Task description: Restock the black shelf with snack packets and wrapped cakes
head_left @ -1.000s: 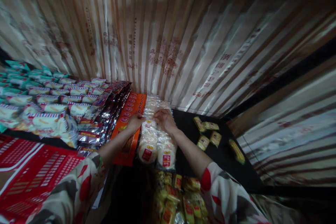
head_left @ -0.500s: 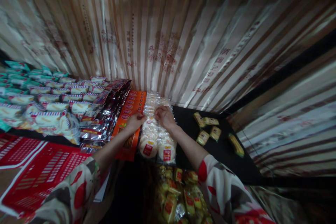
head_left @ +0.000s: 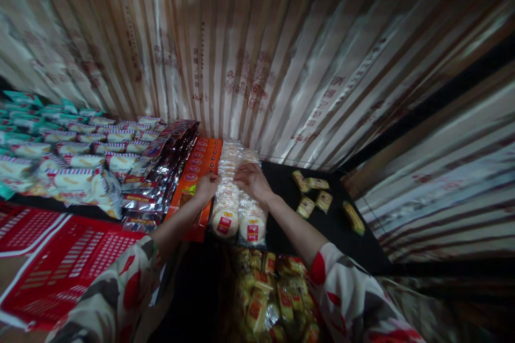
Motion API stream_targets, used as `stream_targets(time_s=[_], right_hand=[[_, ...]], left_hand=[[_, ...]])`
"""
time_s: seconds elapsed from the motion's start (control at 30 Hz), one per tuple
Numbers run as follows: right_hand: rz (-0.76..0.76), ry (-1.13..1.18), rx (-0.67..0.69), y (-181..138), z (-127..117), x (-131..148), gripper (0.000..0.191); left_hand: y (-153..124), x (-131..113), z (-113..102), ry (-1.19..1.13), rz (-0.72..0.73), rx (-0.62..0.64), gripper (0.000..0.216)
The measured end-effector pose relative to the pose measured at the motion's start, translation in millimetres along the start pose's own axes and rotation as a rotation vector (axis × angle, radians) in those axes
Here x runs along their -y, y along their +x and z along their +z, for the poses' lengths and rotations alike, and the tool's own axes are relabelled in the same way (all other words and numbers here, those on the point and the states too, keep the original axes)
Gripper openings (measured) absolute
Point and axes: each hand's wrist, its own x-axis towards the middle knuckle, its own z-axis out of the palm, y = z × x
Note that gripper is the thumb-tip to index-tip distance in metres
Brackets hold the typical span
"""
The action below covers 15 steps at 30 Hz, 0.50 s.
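Two side-by-side rows of clear packets with round white rice crackers [head_left: 225,221] and red labels stand on a black tabletop [head_left: 322,236]. At the left edge of the left row is my left hand [head_left: 207,187], its fingers closed and pinched against the packets' side. My right hand [head_left: 253,179] lies over the right row, fingers bent and closed at the gap between the rows, on the packets' edges. The exact grip of both hands is blurred. Just left of the crackers lies an orange printed package [head_left: 197,163], partly covered by my left hand and forearm.
Dark red shiny packets [head_left: 161,171], white striped snack bags [head_left: 80,179] and green bags [head_left: 24,120] fill the left. Small yellow packets [head_left: 306,206] lie right. Below are red baskets [head_left: 80,257] and a heap of yellow packets [head_left: 257,305]. A patterned curtain [head_left: 249,37] hangs behind.
The view has shifted slightly, so the tabletop things sit a little further left and up. Both hands stay at the cracker rows, with only slight finger movement.
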Motion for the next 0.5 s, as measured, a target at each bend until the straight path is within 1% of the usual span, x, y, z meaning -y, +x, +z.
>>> stream_targets(time_s=[0.17, 0.33, 0.47, 0.5], right_hand=[[0.111, -0.025, -0.002, 1, 4, 2, 0.005], [0.071, -0.075, 0.009, 5, 6, 7, 0.005], [0.075, -0.085, -0.009, 5, 6, 6, 0.006], [0.075, -0.088, -0.008, 5, 7, 6, 0.006]], left_hand=[[5, 3, 3, -0.007, 0.002, 0.0, 0.01], [3, 3, -1, -0.02, -0.004, 0.007, 0.011], [-10, -1, -11, 0.046, 0.012, -0.068, 0.018], [-14, -2, -13, 0.062, 0.028, -0.062, 0.019]])
